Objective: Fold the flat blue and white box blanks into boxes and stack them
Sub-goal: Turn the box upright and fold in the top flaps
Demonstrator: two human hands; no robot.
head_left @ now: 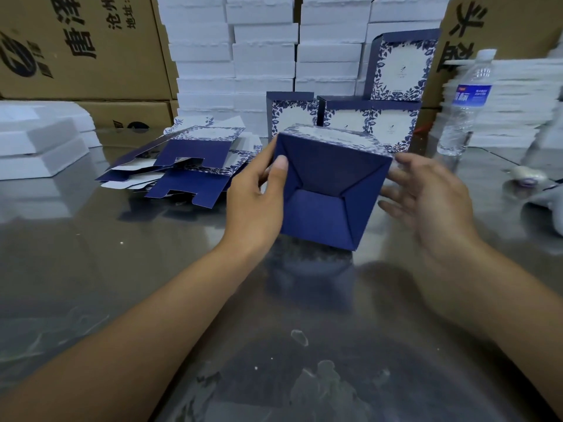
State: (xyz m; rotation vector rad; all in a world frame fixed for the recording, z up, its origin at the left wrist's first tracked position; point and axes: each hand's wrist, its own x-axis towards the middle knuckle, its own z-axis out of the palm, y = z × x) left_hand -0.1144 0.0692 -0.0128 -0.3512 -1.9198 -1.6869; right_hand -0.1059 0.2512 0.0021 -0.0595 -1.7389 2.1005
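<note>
Gripping a folded box [329, 190] with closed base flaps, the left hand [256, 193] steadies it, the right hand [426, 196] slack-fingered just beside; several stacked boxes [393, 123] stand behind, and many flat blanks [189, 159] remain unfolded.

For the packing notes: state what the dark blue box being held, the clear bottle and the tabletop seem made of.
Dark blue folded box: thin matte cardboard, by its crisp creased flaps. Clear blue-labelled bottle: probably glossy plastic, see-through. Grey tabletop: perhaps polished metal or a glossy coating; it shows blurred reflections.
</note>
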